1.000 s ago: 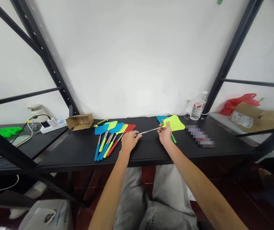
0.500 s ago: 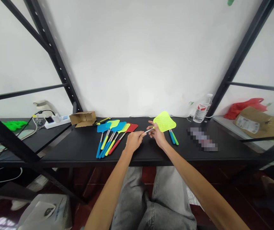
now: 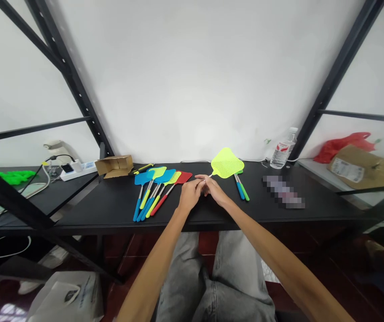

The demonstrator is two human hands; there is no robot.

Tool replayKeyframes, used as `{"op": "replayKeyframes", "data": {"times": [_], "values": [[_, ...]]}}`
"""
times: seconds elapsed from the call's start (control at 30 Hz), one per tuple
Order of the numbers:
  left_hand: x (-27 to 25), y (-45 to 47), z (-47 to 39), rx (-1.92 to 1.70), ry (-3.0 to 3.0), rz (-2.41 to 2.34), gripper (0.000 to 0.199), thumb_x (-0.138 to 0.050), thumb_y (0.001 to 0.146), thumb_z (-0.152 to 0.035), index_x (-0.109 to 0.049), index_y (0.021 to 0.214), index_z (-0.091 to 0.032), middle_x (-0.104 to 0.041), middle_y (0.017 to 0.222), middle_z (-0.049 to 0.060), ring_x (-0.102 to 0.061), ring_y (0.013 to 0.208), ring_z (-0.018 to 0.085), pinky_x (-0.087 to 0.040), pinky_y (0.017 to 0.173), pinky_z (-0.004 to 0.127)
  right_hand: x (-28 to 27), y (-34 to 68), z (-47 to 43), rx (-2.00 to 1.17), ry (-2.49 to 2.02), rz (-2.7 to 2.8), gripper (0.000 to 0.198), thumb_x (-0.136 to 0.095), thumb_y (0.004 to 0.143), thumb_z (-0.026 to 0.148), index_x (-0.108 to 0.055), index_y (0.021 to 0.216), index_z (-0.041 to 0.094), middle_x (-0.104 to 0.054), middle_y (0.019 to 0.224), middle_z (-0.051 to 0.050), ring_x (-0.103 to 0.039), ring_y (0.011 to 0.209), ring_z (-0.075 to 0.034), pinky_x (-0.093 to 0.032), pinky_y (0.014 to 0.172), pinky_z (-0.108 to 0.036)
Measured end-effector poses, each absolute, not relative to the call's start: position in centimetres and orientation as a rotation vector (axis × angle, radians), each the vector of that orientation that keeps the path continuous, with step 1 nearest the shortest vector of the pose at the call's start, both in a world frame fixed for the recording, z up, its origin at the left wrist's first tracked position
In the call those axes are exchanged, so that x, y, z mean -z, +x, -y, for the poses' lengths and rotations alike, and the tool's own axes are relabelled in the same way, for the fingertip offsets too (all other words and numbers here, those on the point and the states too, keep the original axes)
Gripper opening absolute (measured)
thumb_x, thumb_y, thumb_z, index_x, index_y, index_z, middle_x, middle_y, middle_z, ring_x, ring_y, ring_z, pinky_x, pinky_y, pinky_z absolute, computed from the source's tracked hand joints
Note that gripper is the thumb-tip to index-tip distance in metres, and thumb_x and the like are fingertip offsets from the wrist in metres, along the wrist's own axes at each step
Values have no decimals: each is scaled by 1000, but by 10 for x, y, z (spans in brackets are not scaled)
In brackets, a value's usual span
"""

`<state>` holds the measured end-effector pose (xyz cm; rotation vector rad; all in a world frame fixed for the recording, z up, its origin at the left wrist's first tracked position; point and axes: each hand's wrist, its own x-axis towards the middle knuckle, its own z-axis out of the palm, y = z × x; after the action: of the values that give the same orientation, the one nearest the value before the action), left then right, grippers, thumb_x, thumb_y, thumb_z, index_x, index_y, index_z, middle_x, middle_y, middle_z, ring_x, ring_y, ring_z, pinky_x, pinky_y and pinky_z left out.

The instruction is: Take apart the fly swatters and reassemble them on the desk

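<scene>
A yellow-green fly swatter point(image 3: 227, 163) is held above the black table, its perforated head up and to the right. My left hand point(image 3: 191, 193) is closed round its handle end, which the fingers hide. My right hand point(image 3: 214, 188) meets the left and is closed on the thin metal shaft. To the left lies a fanned pile of fly swatters point(image 3: 160, 179) with blue, yellow-green and red heads. Behind the held head, two more swatters, with a blue handle point(image 3: 239, 190) and a green handle point(image 3: 244, 192), lie on the table.
An open cardboard box point(image 3: 114, 166) and a yellow-black cutter point(image 3: 143, 169) lie at the back left. A water bottle point(image 3: 283, 150) stands at the back right, near a blurred-out item point(image 3: 283, 191). Black metal posts point(image 3: 335, 67) flank the table point(image 3: 98, 208).
My right hand has slid down the shaft toward my left hand, and the two now touch. The swatter's head has tilted more upright and moved slightly left.
</scene>
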<state>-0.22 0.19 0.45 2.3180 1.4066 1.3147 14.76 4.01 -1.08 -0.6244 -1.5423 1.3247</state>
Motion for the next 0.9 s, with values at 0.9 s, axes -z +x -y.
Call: {"op": "replayKeyframes", "data": {"times": [0.9], "values": [[3, -7, -4, -1133, 2311, -1949, 27, -49, 91, -18, -74, 100, -23, -74, 99, 4, -64, 93, 21, -44, 86, 33, -34, 254, -84, -126, -2090, 1795, 36, -58, 84, 34, -72, 115, 23, -72, 106, -15, -67, 106, -32, -49, 84, -36]]}}
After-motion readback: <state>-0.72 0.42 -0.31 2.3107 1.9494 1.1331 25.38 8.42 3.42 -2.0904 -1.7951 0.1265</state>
